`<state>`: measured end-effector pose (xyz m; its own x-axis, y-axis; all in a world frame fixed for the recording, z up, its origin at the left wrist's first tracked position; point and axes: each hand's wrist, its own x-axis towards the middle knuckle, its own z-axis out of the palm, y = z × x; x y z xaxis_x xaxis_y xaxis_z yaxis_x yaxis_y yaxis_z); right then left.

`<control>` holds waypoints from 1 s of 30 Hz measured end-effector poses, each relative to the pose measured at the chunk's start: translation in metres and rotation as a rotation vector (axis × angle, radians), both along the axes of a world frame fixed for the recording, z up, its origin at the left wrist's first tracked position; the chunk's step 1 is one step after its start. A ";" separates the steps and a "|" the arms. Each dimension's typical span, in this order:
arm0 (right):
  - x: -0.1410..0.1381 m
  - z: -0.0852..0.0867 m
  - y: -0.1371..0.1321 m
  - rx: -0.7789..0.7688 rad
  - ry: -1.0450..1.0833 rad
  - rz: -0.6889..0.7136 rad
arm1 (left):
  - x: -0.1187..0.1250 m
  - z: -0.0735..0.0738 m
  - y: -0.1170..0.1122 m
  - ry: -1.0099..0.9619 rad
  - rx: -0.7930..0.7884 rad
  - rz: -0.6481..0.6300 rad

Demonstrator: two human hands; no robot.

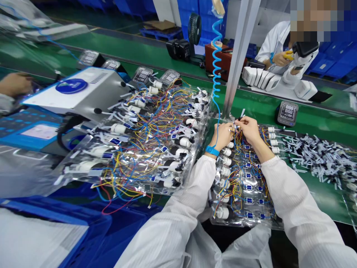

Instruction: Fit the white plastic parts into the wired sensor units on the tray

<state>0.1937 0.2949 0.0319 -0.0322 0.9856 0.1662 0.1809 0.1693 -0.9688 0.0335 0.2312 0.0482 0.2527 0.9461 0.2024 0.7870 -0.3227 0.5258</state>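
My left hand [223, 134] and my right hand [247, 127] meet over the far end of a clear plastic tray [267, 220] filled with small white cylinder parts and coloured wires. Both hands are closed in a pinch on a small white and black strip [240, 115] with thin wires. A blue band is on my left wrist. White sleeves cover both arms.
A tilted clear tray [136, 149] of wired white parts lies at centre left. A heap of white and black strips [320, 156] lies right. A blue coiled hose [216, 67] hangs beside a metal post [237, 63]. A display unit [287, 113] sits beyond. A co-worker in white [279, 48] sits far right.
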 end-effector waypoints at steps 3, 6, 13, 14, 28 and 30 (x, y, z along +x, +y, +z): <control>-0.001 -0.001 0.000 0.003 -0.020 -0.023 | 0.000 0.002 -0.001 -0.006 0.000 0.002; -0.003 -0.001 -0.001 0.008 -0.041 -0.024 | 0.001 0.002 -0.001 -0.013 -0.002 0.006; -0.004 0.003 -0.007 0.037 -0.085 0.002 | 0.001 -0.001 0.002 -0.021 0.010 -0.003; -0.004 0.004 -0.008 0.040 -0.093 0.009 | 0.001 -0.001 0.002 -0.017 0.011 -0.004; 0.004 0.007 -0.005 -0.015 0.023 0.071 | 0.001 -0.001 0.003 -0.191 -0.020 0.139; 0.007 0.009 -0.004 -0.028 0.040 0.098 | -0.001 -0.002 0.003 -0.180 -0.012 0.103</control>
